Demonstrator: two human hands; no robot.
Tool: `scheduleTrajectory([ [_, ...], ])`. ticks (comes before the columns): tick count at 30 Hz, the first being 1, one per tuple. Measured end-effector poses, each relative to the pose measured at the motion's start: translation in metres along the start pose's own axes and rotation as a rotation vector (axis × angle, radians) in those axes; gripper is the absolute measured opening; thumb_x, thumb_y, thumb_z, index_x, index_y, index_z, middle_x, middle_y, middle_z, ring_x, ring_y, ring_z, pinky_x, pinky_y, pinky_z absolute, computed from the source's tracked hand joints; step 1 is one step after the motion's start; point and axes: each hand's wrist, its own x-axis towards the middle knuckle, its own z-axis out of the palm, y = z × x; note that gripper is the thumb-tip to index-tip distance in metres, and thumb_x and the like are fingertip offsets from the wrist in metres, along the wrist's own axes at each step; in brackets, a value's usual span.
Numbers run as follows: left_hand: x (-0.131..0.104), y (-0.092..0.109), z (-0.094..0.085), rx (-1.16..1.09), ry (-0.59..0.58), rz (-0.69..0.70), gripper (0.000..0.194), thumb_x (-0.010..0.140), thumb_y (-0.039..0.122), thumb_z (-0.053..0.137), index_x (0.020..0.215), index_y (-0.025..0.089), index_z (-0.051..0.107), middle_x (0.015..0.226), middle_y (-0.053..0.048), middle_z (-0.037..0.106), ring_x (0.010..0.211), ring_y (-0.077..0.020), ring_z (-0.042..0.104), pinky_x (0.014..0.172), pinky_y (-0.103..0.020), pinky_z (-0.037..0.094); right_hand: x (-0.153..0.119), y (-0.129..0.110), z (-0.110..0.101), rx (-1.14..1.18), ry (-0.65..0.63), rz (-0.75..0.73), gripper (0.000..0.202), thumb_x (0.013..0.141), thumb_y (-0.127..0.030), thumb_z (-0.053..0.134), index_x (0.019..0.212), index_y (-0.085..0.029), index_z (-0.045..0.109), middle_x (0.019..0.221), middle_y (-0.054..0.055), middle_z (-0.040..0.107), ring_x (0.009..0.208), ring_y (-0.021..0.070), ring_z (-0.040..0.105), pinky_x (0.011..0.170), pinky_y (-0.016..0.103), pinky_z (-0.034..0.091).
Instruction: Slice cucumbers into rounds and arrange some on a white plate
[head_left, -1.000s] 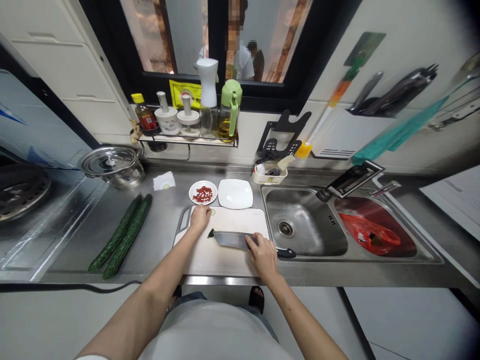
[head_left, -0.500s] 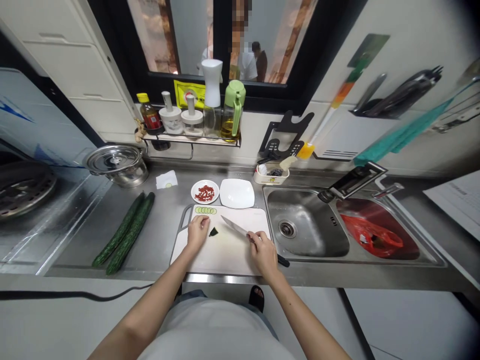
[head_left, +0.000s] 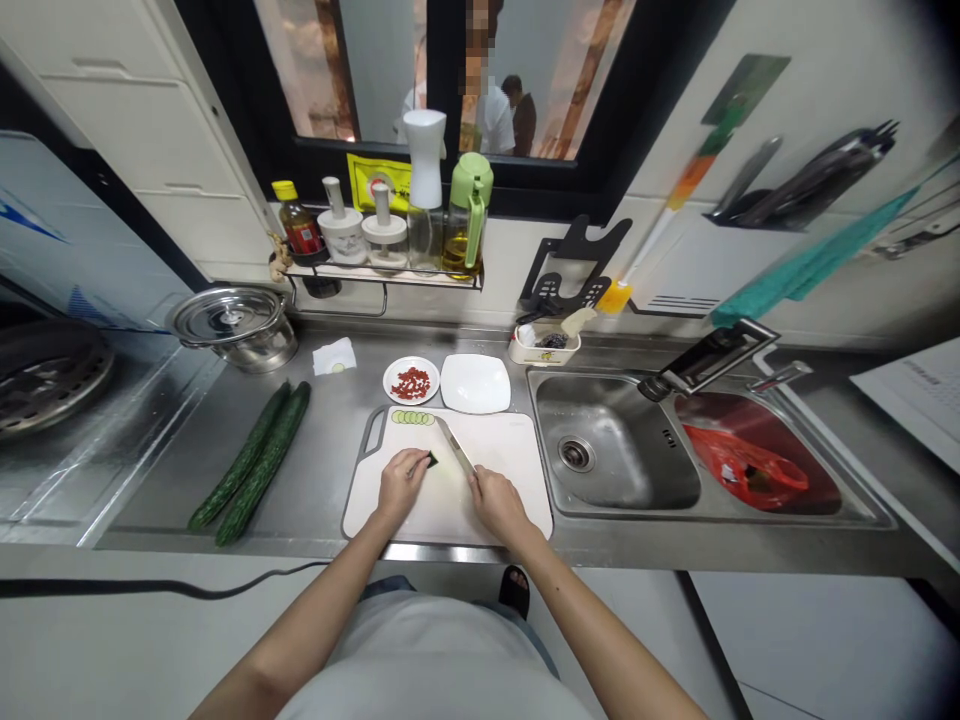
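On the white cutting board (head_left: 375, 510), my left hand (head_left: 403, 482) has its fingertips closed on a small dark green piece (head_left: 432, 459). My right hand (head_left: 496, 502) is wrapped round the handle of a knife (head_left: 454, 446), whose blade points up and to the left, just right of the dark piece. A row of overlapping pale green slices (head_left: 412, 418) lies along the board's top left edge. Behind the board stand a small plate of red bits (head_left: 411, 381) and a white square plate (head_left: 475, 384) with nothing on it.
Two long cucumbers (head_left: 259, 465) and a lidded steel pot (head_left: 238, 328) are at the left. A double sink (head_left: 615, 450) with a red bag (head_left: 750, 470) is at the right. Bottles (head_left: 426, 195) stand on a rack behind. People show in the window.
My left hand has moved down and right and closed on the dark green piece. My right hand has shifted left, bringing the knife closer and steeper.
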Motion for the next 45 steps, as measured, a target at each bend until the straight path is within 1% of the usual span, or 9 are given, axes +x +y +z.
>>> scheduleTrajectory([
  [3,0.000,-0.001,0.001,0.001,-0.017,0.025,0.019,0.089,0.029,0.053,0.096,0.020,0.069,0.093,-0.005,0.070,0.088,-0.0168,0.063,0.082,-0.033,0.051,0.001,-0.008,0.001,-0.015,-0.042,-0.024,0.031,0.097,-0.024,0.029,0.104,-0.014,0.057,0.099,0.012,0.068,0.096,0.0186,0.061,0.076,0.025,0.039],
  [7,-0.001,-0.004,0.004,0.020,-0.037,0.053,0.020,0.090,0.026,0.051,0.093,0.020,0.069,0.090,-0.005,0.070,0.086,-0.0167,0.063,0.079,-0.032,0.052,0.001,-0.015,0.006,-0.037,-0.051,-0.044,0.032,0.097,-0.023,0.028,0.107,-0.013,0.056,0.099,0.014,0.068,0.093,0.0201,0.063,0.074,0.027,0.041],
  [12,-0.003,-0.006,0.005,0.043,-0.046,0.067,0.020,0.090,0.026,0.050,0.094,0.020,0.069,0.090,-0.005,0.070,0.085,-0.0168,0.063,0.077,-0.032,0.051,0.001,-0.018,0.017,-0.052,-0.039,-0.098,0.033,0.097,-0.020,0.027,0.106,-0.012,0.057,0.095,0.014,0.068,0.093,0.0207,0.064,0.076,0.027,0.043],
  [18,-0.003,-0.006,0.005,0.068,-0.052,0.074,0.020,0.091,0.025,0.050,0.094,0.021,0.068,0.091,-0.005,0.070,0.086,-0.0170,0.062,0.078,-0.031,0.050,0.002,-0.019,0.025,-0.080,-0.033,-0.095,0.032,0.094,-0.014,0.027,0.107,-0.012,0.056,0.092,0.014,0.068,0.092,0.0208,0.064,0.077,0.029,0.044],
  [26,-0.003,-0.008,0.006,0.090,-0.067,0.093,0.019,0.091,0.024,0.048,0.090,0.020,0.067,0.088,-0.005,0.068,0.084,-0.0166,0.061,0.075,-0.030,0.049,0.002,-0.024,0.027,-0.153,-0.055,-0.098,0.032,0.088,-0.004,0.031,0.107,-0.013,0.054,0.093,0.014,0.066,0.090,0.0217,0.065,0.074,0.030,0.047],
  [31,-0.003,-0.008,0.005,0.107,-0.061,0.101,0.020,0.091,0.025,0.046,0.087,0.019,0.066,0.087,-0.005,0.067,0.083,-0.0167,0.061,0.075,-0.031,0.049,0.001,-0.028,0.029,-0.169,-0.042,-0.107,0.031,0.089,-0.004,0.029,0.106,-0.013,0.054,0.094,0.013,0.066,0.089,0.0214,0.065,0.073,0.030,0.048],
  [35,-0.004,-0.008,0.005,0.117,-0.064,0.103,0.020,0.090,0.024,0.047,0.084,0.020,0.065,0.084,-0.005,0.066,0.082,-0.0171,0.061,0.075,-0.031,0.049,-0.001,-0.030,0.027,-0.192,-0.050,-0.102,0.031,0.090,-0.006,0.028,0.104,-0.013,0.054,0.094,0.013,0.065,0.088,0.0203,0.065,0.071,0.028,0.048],
  [45,-0.004,-0.008,0.005,0.141,-0.073,0.091,0.019,0.089,0.023,0.047,0.087,0.020,0.066,0.090,-0.006,0.068,0.085,-0.0184,0.062,0.078,-0.032,0.050,-0.002,-0.032,0.024,-0.188,-0.044,-0.111,0.031,0.089,-0.004,0.029,0.105,-0.013,0.054,0.093,0.012,0.066,0.088,0.0208,0.066,0.071,0.029,0.049],
])
